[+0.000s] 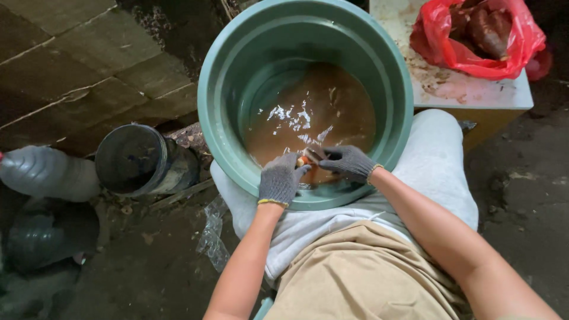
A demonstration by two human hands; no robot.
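Observation:
A large green plastic basin [225, 77] rests on my lap, tilted, with muddy brown water [332, 112] pooled in it. Both my hands wear grey knit gloves and meet at the basin's near rim, just above the water. My left hand [280, 179] and my right hand [348, 161] together grip a small brown-orange object [309, 156] between the fingertips. Most of that object is hidden by the fingers, so its kind is unclear.
A red plastic bag [474, 35] holding dark brown lumps lies on a stained white board [474, 92] at the upper right. A dark bucket [133, 159] and a clear plastic bottle [47, 173] lie on the dirt floor at left, beside a concrete wall [71, 65].

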